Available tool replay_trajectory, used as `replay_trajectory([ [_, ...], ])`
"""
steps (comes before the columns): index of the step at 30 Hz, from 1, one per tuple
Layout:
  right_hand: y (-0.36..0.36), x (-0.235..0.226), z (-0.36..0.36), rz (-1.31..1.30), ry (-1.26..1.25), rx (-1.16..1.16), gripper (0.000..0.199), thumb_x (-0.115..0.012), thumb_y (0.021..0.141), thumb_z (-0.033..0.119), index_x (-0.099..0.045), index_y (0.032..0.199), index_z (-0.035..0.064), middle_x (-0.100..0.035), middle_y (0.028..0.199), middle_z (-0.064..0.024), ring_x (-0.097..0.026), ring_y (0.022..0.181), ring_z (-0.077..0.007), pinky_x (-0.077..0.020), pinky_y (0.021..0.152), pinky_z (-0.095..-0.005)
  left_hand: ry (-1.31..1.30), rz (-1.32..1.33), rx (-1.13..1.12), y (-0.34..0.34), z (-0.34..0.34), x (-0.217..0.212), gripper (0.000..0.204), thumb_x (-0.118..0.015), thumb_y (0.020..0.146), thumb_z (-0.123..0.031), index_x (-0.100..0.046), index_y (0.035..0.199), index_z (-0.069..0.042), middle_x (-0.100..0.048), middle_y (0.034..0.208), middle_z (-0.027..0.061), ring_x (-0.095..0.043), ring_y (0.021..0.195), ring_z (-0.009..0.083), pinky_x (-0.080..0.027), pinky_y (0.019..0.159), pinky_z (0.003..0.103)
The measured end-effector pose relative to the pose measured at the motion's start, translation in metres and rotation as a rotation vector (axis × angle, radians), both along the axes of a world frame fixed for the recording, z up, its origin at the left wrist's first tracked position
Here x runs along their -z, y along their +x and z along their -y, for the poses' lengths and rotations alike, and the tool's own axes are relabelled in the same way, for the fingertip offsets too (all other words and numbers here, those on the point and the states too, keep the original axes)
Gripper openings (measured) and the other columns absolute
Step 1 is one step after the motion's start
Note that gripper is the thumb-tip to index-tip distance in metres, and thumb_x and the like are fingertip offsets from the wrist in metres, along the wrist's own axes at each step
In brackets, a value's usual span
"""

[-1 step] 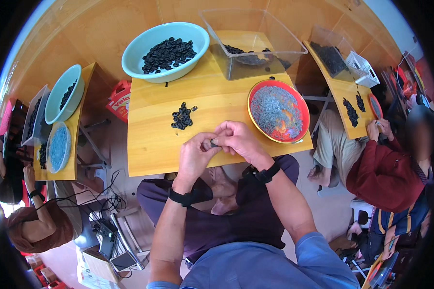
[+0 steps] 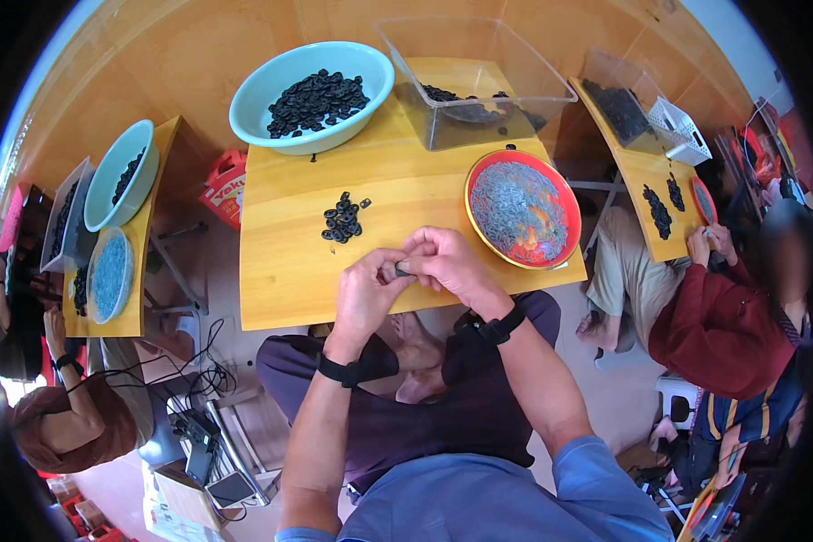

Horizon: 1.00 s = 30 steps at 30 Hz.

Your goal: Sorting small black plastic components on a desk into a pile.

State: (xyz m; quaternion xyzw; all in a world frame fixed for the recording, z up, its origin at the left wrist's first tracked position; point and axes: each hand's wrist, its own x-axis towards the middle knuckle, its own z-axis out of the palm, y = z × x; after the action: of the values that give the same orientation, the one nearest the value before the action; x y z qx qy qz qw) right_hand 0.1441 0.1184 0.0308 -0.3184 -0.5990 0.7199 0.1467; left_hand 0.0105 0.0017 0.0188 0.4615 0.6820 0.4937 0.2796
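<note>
My left hand point(image 2: 367, 289) and my right hand point(image 2: 452, 264) meet over the near edge of the yellow table point(image 2: 280, 280). Between their fingertips is a small dark piece point(image 2: 401, 269), gripped from both sides; the fingers partly cover it. Beyond my left hand lies a small heap of black oval ring-like parts point(image 2: 342, 219). To the right of my right hand, a red bowl with a gold rim point(image 2: 570, 194) holds many thin grey-blue rings point(image 2: 515, 200).
At the back stand a light-blue basin point(image 2: 244, 113) of black parts and a clear plastic bin point(image 2: 443, 131) with more. Co-workers sit at a left table point(image 2: 140, 271) and a right table point(image 2: 637, 172). Cables point(image 2: 212, 379) and a metal-framed stand point(image 2: 235, 447) are at lower left.
</note>
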Motion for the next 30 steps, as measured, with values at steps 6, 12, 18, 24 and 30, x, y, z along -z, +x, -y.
replay_trajectory([
  [6, -0.002, -0.003, 0.008, 0.062, 0.042, -0.016, 0.021, -0.074, 0.084, 0.007, -0.063, 0.100, 0.0003, -0.062, 0.075, -0.0009, -0.052, 0.057, -0.0059, -0.0401, 0.051, -0.0215, 0.005, -0.169, -0.052, 0.002, 0.006, 0.004, 0.028, -0.085, 0.073, -0.013, -0.069, 0.093, -0.002, -0.063, 0.066, 0.0096, -0.061, 0.058, 0.0179, -0.051, 0.058, 0.031],
  [12, -0.001, 0.001, 0.008, 0.036, 0.057, -0.019, 0.020, -0.076, 0.083, 0.006, -0.061, 0.097, 0.0038, -0.063, 0.076, -0.0005, -0.052, 0.058, -0.0043, -0.0388, 0.050, -0.0203, -0.027, -0.179, -0.048, 0.003, 0.008, 0.000, 0.027, -0.084, 0.075, -0.018, -0.070, 0.090, -0.001, -0.066, 0.067, 0.0113, -0.065, 0.059, 0.0199, -0.053, 0.059, 0.032],
  [18, 0.000, -0.001, 0.008, 0.058, 0.078, -0.041, 0.020, -0.075, 0.084, 0.006, -0.061, 0.097, 0.0045, -0.063, 0.077, -0.0002, -0.053, 0.059, -0.0043, -0.0396, 0.051, -0.0200, -0.001, -0.207, -0.074, 0.002, 0.010, 0.012, 0.023, -0.083, 0.075, -0.015, -0.069, 0.087, 0.000, -0.068, 0.069, 0.0093, -0.065, 0.060, 0.0150, -0.054, 0.060, 0.029],
  [24, -0.002, -0.015, 0.008, 0.106, 0.057, -0.031, 0.018, -0.074, 0.085, 0.007, -0.061, 0.097, 0.0035, -0.063, 0.077, -0.0011, -0.056, 0.058, -0.0065, -0.0421, 0.050, -0.0209, 0.063, -0.097, -0.031, 0.000, 0.009, 0.006, 0.026, -0.081, 0.079, -0.017, -0.070, 0.096, 0.000, -0.068, 0.071, 0.0098, -0.066, 0.063, 0.0175, -0.055, 0.061, 0.031],
  [30, -0.003, -0.041, -0.036, 0.277, 0.253, -0.315, 0.015, -0.070, 0.085, 0.004, -0.063, 0.098, -0.0010, -0.068, 0.077, -0.0062, -0.066, 0.061, -0.0130, -0.0521, 0.054, -0.0241, 0.064, 0.038, 0.005, -0.001, 0.008, -0.007, 0.023, -0.075, 0.084, -0.011, -0.069, 0.103, 0.000, -0.069, 0.076, 0.0093, -0.066, 0.067, 0.0146, -0.055, 0.066, 0.028],
])
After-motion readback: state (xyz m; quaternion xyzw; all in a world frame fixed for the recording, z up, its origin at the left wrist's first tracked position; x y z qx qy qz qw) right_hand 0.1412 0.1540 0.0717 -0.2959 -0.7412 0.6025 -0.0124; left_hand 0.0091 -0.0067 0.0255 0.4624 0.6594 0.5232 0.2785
